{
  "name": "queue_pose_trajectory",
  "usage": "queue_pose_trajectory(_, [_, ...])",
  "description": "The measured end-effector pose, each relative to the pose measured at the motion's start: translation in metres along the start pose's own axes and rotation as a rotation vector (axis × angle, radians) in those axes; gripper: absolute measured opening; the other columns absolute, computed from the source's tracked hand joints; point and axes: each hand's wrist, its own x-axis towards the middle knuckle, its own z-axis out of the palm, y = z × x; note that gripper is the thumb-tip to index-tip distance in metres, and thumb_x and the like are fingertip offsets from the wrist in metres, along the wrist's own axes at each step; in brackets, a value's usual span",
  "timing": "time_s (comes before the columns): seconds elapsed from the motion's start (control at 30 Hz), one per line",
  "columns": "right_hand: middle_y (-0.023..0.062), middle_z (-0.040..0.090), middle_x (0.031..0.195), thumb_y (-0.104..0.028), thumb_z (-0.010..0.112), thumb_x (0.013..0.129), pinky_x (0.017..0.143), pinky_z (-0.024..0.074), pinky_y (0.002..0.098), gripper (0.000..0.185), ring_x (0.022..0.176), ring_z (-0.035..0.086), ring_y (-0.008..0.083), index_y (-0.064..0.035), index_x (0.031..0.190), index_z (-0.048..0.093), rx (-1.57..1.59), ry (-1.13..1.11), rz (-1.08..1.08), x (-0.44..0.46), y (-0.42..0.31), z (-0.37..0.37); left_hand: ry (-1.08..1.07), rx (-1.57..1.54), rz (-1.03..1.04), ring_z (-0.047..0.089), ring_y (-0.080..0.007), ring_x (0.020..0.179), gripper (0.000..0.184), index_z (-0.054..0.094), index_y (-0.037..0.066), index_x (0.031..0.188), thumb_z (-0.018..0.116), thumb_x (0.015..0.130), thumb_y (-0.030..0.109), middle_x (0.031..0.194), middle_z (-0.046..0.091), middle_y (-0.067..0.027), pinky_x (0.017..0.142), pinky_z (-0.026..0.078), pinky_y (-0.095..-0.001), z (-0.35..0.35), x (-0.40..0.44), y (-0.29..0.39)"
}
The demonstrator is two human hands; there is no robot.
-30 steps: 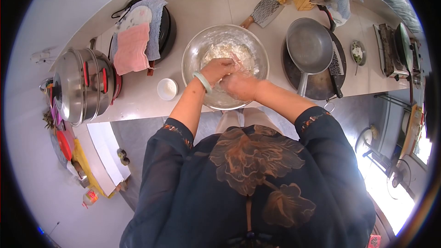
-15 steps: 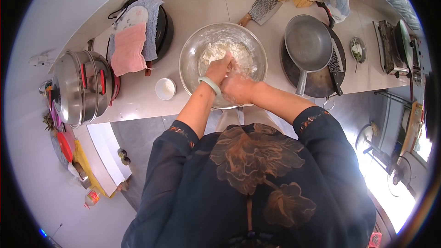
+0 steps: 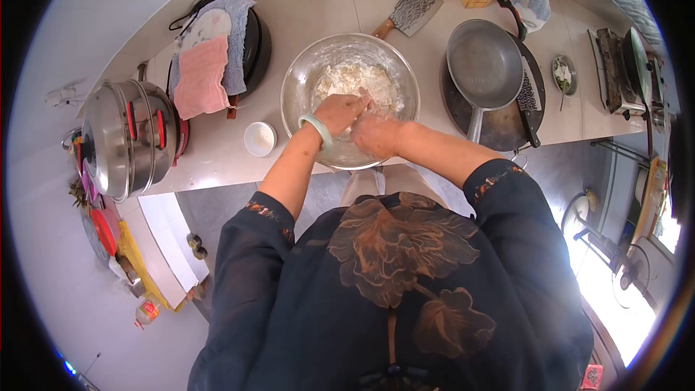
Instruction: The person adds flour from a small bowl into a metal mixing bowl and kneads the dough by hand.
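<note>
A wide metal bowl stands near the counter's front edge, with crumbly pale flour dough inside. My left hand, with a pale green bangle at the wrist, reaches over the bowl and its fingertips meet my right hand. Flour whitens my right hand, which is curled over the near side of the dough. The fingers of both hands are partly hidden and slightly blurred, so what lies between them cannot be made out. A small white bowl is left of the metal bowl.
A cleaver lies behind the bowl. To the right are a grey pan, a knife and a small dish. Leftward stand a steel steamer pot and a dark pan under a pink cloth.
My left hand went up and right over the dough, then came back down and left beside my right hand. My right hand stays low in the bowl, and the view has shifted slightly.
</note>
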Motion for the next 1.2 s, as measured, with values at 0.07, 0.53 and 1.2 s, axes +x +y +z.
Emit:
queue_pose_trajectory(0.07, [0.0187,0.069,0.089,-0.018,0.060,0.075,0.106,0.0218,0.0673,0.024,0.099,0.063,0.0406,-0.0017,0.087,0.073,-0.123,0.018,-0.002,-0.001,0.002,-0.001,0.027,-0.031,0.014,0.063,-0.0299,0.102,0.058,0.068,0.001,0.109,0.047,0.094,0.053,0.106,0.068,-0.0184,0.094,0.044,-0.0349,-0.002,-0.005,0.003])
queue_pose_trajectory(0.53, [0.0188,0.067,0.082,-0.014,0.060,0.071,0.103,0.0315,0.0589,0.018,0.090,0.065,0.0376,-0.0012,0.077,0.070,-0.127,0.009,-0.079,0.001,-0.001,-0.003,0.054,-0.165,0.023,0.063,-0.0217,0.082,0.041,0.071,-0.002,0.095,0.058,0.092,0.037,0.088,0.070,-0.0143,0.082,0.048,-0.0323,0.005,-0.007,-0.001])
queue_pose_trajectory(1.2, [0.0224,0.052,0.130,-0.030,0.057,0.088,0.104,0.0380,0.0387,0.047,0.120,0.051,0.0362,-0.0054,0.127,0.054,0.893,0.760,0.786,-0.015,0.030,0.040,0.531,-0.129,-0.014,0.065,-0.0211,0.084,0.027,0.063,0.005,0.112,0.055,0.086,0.005,0.101,0.066,-0.0132,0.077,0.052,-0.0309,0.033,-0.007,-0.044])
